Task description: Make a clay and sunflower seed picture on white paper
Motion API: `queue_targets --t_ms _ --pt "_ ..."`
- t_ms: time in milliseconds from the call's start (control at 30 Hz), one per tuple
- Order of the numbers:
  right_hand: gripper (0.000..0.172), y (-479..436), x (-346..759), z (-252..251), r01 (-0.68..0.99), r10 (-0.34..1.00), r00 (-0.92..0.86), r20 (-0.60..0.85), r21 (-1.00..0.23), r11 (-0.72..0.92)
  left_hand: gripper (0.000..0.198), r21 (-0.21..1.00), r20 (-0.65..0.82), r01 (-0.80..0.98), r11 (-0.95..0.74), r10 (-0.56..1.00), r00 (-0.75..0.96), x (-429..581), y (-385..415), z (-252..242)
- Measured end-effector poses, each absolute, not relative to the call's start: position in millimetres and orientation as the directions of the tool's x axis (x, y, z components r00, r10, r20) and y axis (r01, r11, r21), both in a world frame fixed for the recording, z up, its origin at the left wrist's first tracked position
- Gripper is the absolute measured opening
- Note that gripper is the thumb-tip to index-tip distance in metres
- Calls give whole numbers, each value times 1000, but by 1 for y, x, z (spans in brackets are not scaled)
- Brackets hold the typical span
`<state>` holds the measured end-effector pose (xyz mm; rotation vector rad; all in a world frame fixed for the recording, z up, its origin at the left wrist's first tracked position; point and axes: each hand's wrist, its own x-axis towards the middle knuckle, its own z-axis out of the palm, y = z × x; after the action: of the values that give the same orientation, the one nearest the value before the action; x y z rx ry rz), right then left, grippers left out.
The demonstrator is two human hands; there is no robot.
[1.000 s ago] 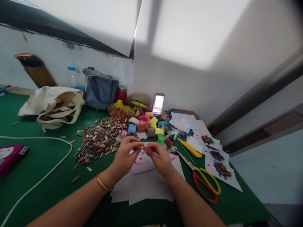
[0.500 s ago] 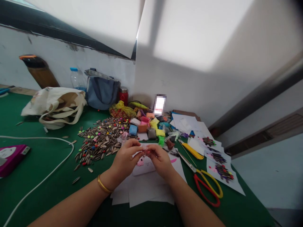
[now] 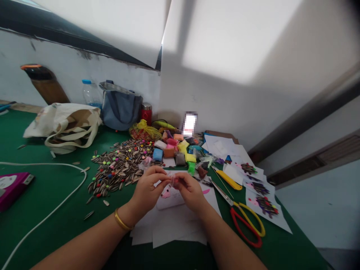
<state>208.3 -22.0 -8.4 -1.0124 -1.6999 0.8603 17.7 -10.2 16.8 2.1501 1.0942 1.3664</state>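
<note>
Down at the worktop (image 3: 50,187), the head view is showing both hands meeting over white paper sheets (image 3: 168,227). The left hand (image 3: 147,189), wearing a gold bangle (image 3: 122,221), and the right hand (image 3: 191,191) are each pinching a small pink clay piece (image 3: 173,180) in a closed fingertip grip. It is sitting between the two hands, just above the paper; whether it is inside a clear wrapper I cannot tell.

Beyond the hands, small clear packets of coloured clay (image 3: 174,148) are lying in a heap, each holding one colour. A pile of sunflower seeds (image 3: 120,165) is spreading loose beside them, dotted with coloured beads. A knotted yellow plastic bag (image 3: 143,131) is bulging with something reddish. A cream tote bag (image 3: 64,123) is slumping with its mouth open and a blue-grey bag (image 3: 120,107) is standing open-topped against the wall, the contents of both hidden. Red-and-yellow scissors (image 3: 247,221) are lying to the right.
</note>
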Motion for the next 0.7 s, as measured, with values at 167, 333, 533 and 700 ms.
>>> queue_targets --t_ms 167,333,533,700 --pt "13 -22 209 -8 235 905 -201 375 -878 417 8 652 596 412 -637 766 241 16 -9 15" --pt "13 -23 209 -3 244 911 -217 351 -884 399 8 614 607 423 -666 742 286 15 -8 11" --pt "19 -26 208 0 328 920 -231 318 -864 381 9 591 581 487 -644 758 297 14 -8 14" --pt "17 -24 209 1 411 917 -189 351 -820 398 13 640 581 461 -614 780 233 13 -3 13"
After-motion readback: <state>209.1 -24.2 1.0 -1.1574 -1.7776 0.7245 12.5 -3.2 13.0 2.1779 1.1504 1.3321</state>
